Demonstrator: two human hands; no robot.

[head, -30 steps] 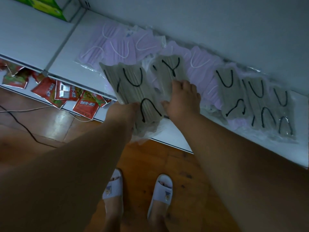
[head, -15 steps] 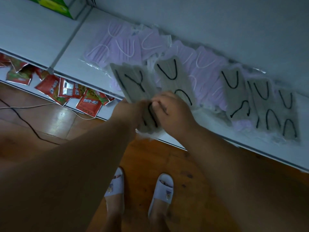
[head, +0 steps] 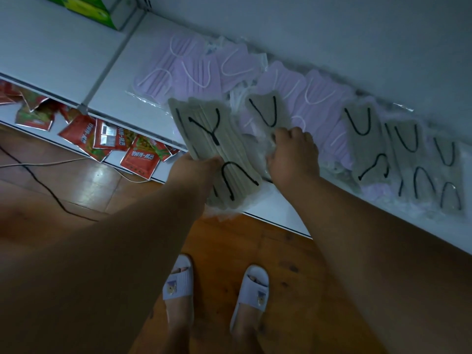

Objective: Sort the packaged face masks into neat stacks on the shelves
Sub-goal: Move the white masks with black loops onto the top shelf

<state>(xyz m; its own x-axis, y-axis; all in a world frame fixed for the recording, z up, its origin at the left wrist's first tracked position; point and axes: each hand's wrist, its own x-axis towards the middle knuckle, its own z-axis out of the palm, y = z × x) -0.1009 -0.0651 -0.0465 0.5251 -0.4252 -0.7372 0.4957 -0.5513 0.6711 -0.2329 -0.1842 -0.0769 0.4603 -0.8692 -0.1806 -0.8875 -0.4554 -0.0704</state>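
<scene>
left hand (head: 196, 166): fingers curled round a fanned bundle of grey packaged masks (head: 214, 149), held over the shelf (head: 127, 103) front edge | right hand (head: 293, 154): fingers bent down onto a grey pack (head: 269, 111) atop pink packs (head: 194, 72), whether pinching or only pressing unclear | more grey packs (head: 408, 159) lie right.

My left hand (head: 196, 166) grips a stack of grey masks (head: 217, 152) at the shelf (head: 143, 60) edge; my right hand (head: 293, 155) presses another grey mask (head: 268, 111).
</scene>
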